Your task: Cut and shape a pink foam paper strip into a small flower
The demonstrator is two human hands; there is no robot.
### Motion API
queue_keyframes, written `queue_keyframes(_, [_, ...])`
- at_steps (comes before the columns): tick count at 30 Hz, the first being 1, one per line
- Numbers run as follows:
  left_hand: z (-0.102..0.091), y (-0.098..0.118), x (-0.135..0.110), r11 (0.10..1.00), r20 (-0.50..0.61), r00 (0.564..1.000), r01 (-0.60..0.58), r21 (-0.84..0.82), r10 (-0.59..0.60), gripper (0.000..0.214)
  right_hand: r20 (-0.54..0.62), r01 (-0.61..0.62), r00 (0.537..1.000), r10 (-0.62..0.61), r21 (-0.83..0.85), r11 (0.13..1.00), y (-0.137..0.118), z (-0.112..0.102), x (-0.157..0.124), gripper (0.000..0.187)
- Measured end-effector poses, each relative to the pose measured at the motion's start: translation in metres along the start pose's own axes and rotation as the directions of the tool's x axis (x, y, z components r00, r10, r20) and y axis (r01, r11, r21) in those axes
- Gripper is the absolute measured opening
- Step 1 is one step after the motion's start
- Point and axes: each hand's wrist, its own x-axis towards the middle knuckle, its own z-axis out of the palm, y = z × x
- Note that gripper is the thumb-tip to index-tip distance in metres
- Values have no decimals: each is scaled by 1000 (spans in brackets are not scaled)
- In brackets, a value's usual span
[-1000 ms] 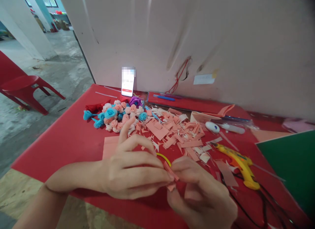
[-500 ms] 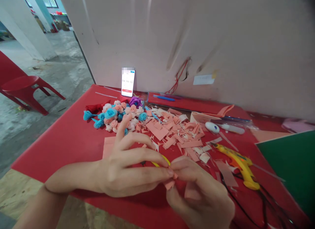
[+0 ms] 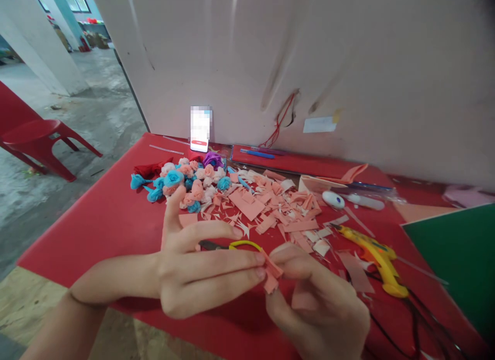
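Observation:
A small folded piece of pink crepe paper [image 3: 272, 275] is between my two hands. My left hand [image 3: 193, 272] grips its left edge with the middle fingertips, index and little fingers raised and the thumb hidden. From the right, my right hand [image 3: 320, 303] pinches the same piece between thumb and fingers. Just behind my left fingers lies a cutting tool or pliers with yellow handles [image 3: 247, 243] and dark jaws, partly covered. Past it are pink paper scraps [image 3: 251, 204], and a heap of pink, white and blue paper roses [image 3: 174, 178] at the left.
A yellow glue gun [image 3: 377, 257] with its cord lies at the right, by a green board [image 3: 456, 257]. A phone [image 3: 200, 129] leans on the wall at the red table's [image 3: 96, 221] back. A red chair [image 3: 34, 133] stands left, on the floor.
My left fingers have shifted slightly left and down, with the raised finger lower. More of the pink piece and the yellow-handled tool shows. My right hand stays almost in place.

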Motion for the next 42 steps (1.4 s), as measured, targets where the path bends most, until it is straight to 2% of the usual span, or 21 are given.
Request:
queue_keyframes(2, [3, 1, 0, 999, -97, 994, -50, 12, 51, 19, -5, 5, 1000, -5, 3, 1000, 0, 1, 0, 23])
queue_keyframes(5, [6, 1, 3, 997, -127, 989, -69, 19, 71, 20, -14, 10, 1000, -10, -1, 1000, 1, 1, 0, 22])
queue_keyframes(9, [1, -2, 16, 989, -27, 995, -101, -104, 99, 19, 36, 14, 999, -13, -12, 1000, 3, -2, 2, 21])
queue_keyframes(12, [-4, -5, 23, 982, 108, 991, -61, -181, 82, 13, 126, -5, 992, 8, -25, 1000, 4, -7, 4, 19])
queue_keyframes(14, [-5, -6, 25, 973, 144, 987, -41, -226, 75, 13, 178, -14, 984, 22, -44, 999, 5, -10, 5, 17])
queue_keyframes(19, [-6, -5, 24, 960, 167, 982, -37, -278, 86, 11, 191, -46, 980, 49, -22, 999, 7, -13, 6, 17])
queue_keyframes(25, [-3, -3, 23, 955, 185, 983, 49, -291, 6, 3, 182, -48, 982, 51, -19, 999, 6, -14, 7, 18])
queue_keyframes(31, [-2, -5, 22, 940, 194, 979, 9, -342, 62, 12, 219, -47, 974, 50, -17, 999, 7, -11, 6, 17])
queue_keyframes(37, [-3, -5, 22, 931, 273, 961, 54, -360, 50, 14, 229, -82, 970, 78, 5, 997, 7, -8, 3, 16])
queue_keyframes(42, [-4, -7, 24, 901, 307, 948, 56, -431, 88, 18, 251, -107, 964, 93, 44, 993, 7, -9, 1, 16])
